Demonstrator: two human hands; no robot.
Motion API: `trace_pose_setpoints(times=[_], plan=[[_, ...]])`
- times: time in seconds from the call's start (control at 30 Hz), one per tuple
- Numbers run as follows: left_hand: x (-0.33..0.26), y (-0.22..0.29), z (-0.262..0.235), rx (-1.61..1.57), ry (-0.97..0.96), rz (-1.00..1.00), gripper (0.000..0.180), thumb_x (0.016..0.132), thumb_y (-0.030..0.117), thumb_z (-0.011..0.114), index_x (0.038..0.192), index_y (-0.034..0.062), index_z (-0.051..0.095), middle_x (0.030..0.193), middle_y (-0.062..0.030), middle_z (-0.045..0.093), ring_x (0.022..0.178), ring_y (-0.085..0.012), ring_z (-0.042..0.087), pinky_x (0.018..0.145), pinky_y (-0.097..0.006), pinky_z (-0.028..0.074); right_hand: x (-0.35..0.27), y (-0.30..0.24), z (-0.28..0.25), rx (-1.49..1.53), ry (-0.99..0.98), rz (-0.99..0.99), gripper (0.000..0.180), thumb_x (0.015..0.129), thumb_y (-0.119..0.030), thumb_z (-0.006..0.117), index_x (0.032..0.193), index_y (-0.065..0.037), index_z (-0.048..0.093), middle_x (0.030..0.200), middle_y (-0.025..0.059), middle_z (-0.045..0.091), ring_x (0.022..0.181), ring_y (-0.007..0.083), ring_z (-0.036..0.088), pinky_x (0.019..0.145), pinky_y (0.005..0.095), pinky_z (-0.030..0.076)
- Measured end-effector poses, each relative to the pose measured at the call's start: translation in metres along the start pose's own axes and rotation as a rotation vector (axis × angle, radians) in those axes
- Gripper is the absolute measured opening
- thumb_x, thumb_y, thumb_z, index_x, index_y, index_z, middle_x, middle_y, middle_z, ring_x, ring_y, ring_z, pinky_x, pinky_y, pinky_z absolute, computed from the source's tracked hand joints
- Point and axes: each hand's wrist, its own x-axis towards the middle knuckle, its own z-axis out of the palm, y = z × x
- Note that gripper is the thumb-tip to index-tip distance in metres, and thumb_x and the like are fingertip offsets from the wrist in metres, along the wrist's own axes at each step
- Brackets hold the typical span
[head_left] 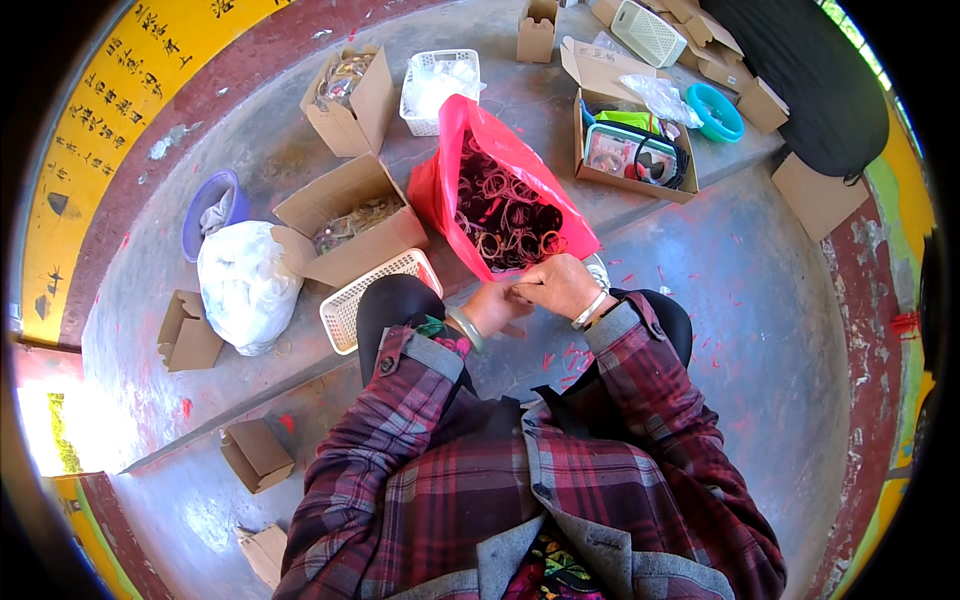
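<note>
My left hand (pixel 490 308) and my right hand (pixel 562 287) meet just in front of the near rim of a red plastic bag (pixel 425 190). The fingers of both are closed and pressed together. Whatever is pinched between them is too small or hidden to make out. Inside the bag lie many thin loops or bangles (pixel 505 215) of pale and pinkish colour against a dark inside. One orange-yellow ring (pixel 553 242) lies by the near edge, close to my right hand. Each wrist wears a pale bangle.
A cream plastic basket (pixel 343 320) stands beside my left knee. Behind it are an open carton (pixel 385 238) of loops, a stuffed white bag (pixel 248 285) and a purple basin (pixel 238 205). A carton of tools (pixel 640 190) and a turquoise basket (pixel 735 125) sit at far right. A step edge crosses the floor.
</note>
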Motion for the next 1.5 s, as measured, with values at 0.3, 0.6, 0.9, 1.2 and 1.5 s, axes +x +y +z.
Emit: trace_pose_setpoints(times=[0.3, 0.6, 0.9, 1.2, 1.5], plan=[[0.001, 0.004, 0.001, 0.091, 0.036, 0.036, 0.036, 0.083, 0.011, 0.058, 0.117, 0.0077, 0.051, 0.101, -0.0047, 0.059, 0.092, -0.0166, 0.059, 0.057, -0.031, 0.056, -0.004, -0.005, -0.002, 0.079, -0.024, -0.095, 0.023, 0.076, -0.028, 0.056, 0.071, -0.007, 0.062, 0.065, 0.0156, 0.056, 0.06, 0.0336, 0.056, 0.052, 0.0408, 0.043], [0.001, 0.004, 0.001, 0.119, -0.054, -0.033, 0.037, 0.083, 0.009, 0.055, 0.119, 0.0068, 0.048, 0.106, -0.0058, 0.058, 0.097, -0.0186, 0.056, 0.058, -0.032, 0.057, -0.005, 0.008, 0.002, -0.052, -0.085, -0.208, 0.023, 0.079, -0.028, 0.052, 0.074, -0.009, 0.063, 0.068, 0.0145, 0.059, 0.065, 0.0345, 0.058, 0.055, 0.0432, 0.044], [-0.004, -0.002, -0.011, -0.043, -0.051, 0.083, 0.032, 0.083, 0.004, 0.05, 0.114, -0.0006, 0.049, 0.108, -0.0062, 0.055, 0.099, -0.0127, 0.054, 0.087, -0.027, 0.044, -0.017, 0.008, 0.015, -0.073, 0.076, -0.297, 0.017, 0.079, -0.014, 0.05, 0.091, -0.006, 0.06, 0.078, 0.0162, 0.06, 0.072, 0.0351, 0.058, 0.062, 0.0431, 0.045], [-0.017, 0.002, -0.012, -0.31, -0.03, 0.186, 0.038, 0.082, 0.003, 0.046, 0.12, -0.0004, 0.045, 0.112, -0.0077, 0.053, 0.104, -0.0159, 0.052, 0.091, -0.029, 0.041, -0.025, -0.02, 0.024, -0.206, 0.268, -0.111, 0.011, 0.075, -0.007, 0.053, 0.084, -0.005, 0.058, 0.077, 0.0147, 0.06, 0.069, 0.0335, 0.059, 0.058, 0.0408, 0.048], [-0.015, -0.004, -0.019, -0.278, 0.141, 0.245, 0.039, 0.079, 0.011, 0.055, 0.115, -0.0012, 0.048, 0.108, -0.0088, 0.056, 0.099, -0.0164, 0.054, 0.086, -0.029, 0.042, -0.018, -0.033, 0.033, -0.101, 0.35, -0.233, 0.036, 0.07, -0.002, 0.051, 0.105, -0.003, 0.045, 0.078, 0.018, 0.06, 0.074, 0.0357, 0.058, 0.067, 0.0421, 0.045]])
